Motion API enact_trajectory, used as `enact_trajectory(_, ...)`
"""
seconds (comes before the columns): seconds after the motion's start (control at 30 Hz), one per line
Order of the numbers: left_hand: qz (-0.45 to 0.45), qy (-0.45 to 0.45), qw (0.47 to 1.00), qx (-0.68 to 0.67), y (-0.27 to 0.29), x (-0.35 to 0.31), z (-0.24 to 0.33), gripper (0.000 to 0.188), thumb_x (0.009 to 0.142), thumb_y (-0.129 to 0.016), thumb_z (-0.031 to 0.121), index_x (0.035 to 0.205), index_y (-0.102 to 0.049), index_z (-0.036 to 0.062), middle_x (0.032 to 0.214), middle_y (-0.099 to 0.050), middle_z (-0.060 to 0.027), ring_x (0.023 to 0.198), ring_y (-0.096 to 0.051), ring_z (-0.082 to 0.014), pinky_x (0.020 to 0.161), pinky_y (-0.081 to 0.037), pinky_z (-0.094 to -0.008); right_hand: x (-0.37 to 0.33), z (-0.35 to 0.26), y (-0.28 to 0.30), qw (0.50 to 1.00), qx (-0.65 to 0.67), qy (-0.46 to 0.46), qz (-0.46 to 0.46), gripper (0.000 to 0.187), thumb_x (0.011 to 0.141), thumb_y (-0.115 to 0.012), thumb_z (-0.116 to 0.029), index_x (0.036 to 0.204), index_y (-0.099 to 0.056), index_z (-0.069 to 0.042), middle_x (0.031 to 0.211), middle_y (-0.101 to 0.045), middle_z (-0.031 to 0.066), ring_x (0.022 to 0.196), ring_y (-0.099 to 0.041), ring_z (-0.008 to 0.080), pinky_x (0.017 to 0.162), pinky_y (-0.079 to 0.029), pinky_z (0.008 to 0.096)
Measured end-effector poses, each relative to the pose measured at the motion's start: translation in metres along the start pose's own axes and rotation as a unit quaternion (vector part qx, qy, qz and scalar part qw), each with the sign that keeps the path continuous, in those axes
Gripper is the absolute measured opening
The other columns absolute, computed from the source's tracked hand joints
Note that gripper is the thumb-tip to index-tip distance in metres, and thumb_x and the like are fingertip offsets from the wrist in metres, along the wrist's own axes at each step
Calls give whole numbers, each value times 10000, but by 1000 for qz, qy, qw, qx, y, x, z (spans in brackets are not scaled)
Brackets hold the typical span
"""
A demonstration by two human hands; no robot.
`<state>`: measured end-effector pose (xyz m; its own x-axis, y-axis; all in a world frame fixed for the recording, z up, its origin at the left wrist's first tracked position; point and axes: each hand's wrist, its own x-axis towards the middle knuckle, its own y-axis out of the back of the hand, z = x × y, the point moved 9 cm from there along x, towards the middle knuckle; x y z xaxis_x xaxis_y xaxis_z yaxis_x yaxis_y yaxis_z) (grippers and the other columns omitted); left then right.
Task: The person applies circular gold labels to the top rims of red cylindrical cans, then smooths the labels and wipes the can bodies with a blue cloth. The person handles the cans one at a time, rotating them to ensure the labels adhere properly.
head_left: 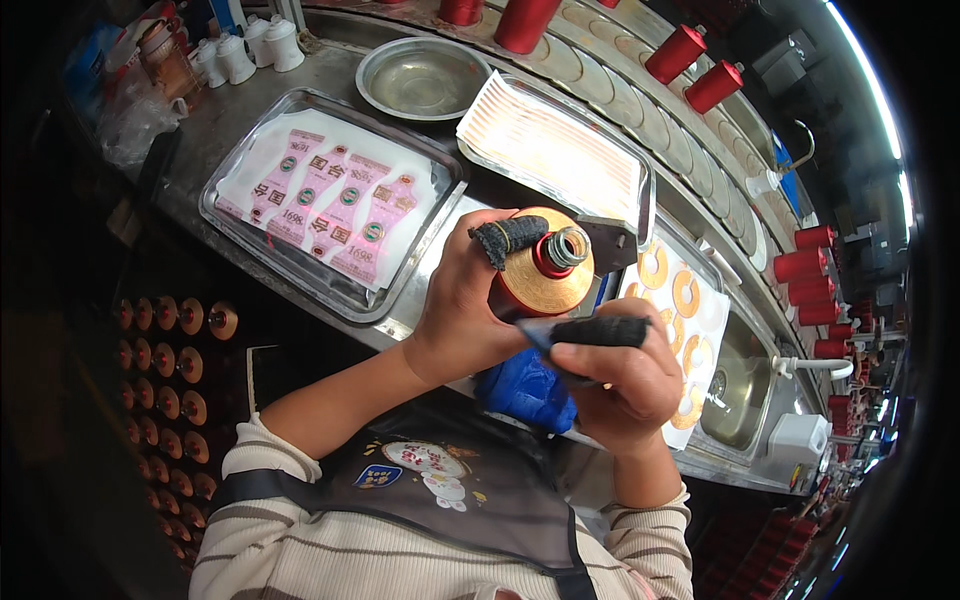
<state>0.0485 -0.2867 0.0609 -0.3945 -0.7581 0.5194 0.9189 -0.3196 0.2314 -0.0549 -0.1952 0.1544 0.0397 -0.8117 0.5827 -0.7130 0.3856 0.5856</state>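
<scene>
My left hand [455, 300] is wrapped round a red bottle [540, 288] tilted toward me. The bottle has a gold ring-shaped label over its shoulder and an uncapped, threaded glass neck. A black cloth finger cover on this hand presses on the gold label beside the neck. My right hand [625, 385] is closed on a small flat blue-grey piece [540, 332], blurred, close to the bottle's near side. A black finger cover shows on this hand too. Behind the bottle stands a dark metal bracket [610, 243]. A crumpled blue cloth [525, 392] lies below my hands.
A tray [215, 195] holds a sheet of pink labels at left. Beyond are a metal basin [425, 80] and a tray of striped strips [560, 140]. Gold ring labels [687, 295] lie on white paper at right, beside a sink [740, 400]. Red bottles [675, 55] line a plate conveyor [640, 120].
</scene>
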Motion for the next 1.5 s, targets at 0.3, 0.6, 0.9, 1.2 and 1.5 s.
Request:
enact_trajectory(0.3, 11, 10, 999, 39, 1, 11, 5, 840, 591, -930, 197, 1319, -519, 106, 1247, -532, -164, 1156, -550, -390, 983, -467, -481, 23, 25, -3, 996, 78, -34, -25, 271, 630, -792, 63, 869, -756, -59, 837, -681, 68, 804, -650, 286, 749, -519, 372)
enact_trajectory(0.6, 63, 50, 995, 53, -2, 11, 0, 794, 615, -929, 311, 1288, -559, 112, 1243, -520, -155, 1136, -551, -385, 956, -482, -475, 24, 28, -4, 997, 36, -60, 16, 330, 613, -799, 100, 898, -753, -59, 855, -696, 86, 824, -648, 284, 761, -515, 362)
enact_trajectory(0.9, 82, 44, 995, 44, -7, 1, -13, 951, 584, -959, 340, 1361, -480, 72, 1292, -477, -171, 1212, -492, -409, 1024, -433, -485, 20, 14, -14, 993, 97, -57, -25, 342, 669, -791, 142, 960, -716, -22, 847, -659, 92, 806, -622, 252, 730, -501, 344)
enact_trajectory(1.2, -227, 148, 953, -135, -18, 16, -45, 1017, 616, -945, 283, 1430, -389, 30, 1355, -534, -232, 1246, -557, -400, 1047, -475, -448, -4, 56, 7, 976, 85, -182, 87, 318, 688, -825, 131, 948, -702, -4, 899, -672, 83, 853, -624, 200, 774, -484, 297)
enact_trajectory(1.5, -139, 167, 958, -187, -9, -4, -42, 1105, 627, -965, 341, 1477, -344, 3, 1420, -474, -224, 1329, -480, -385, 1110, -406, -455, -1, 27, -3, 991, 52, -106, 69, 316, 684, -826, 115, 949, -714, -15, 877, -684, 101, 832, -627, 246, 756, -485, 332)
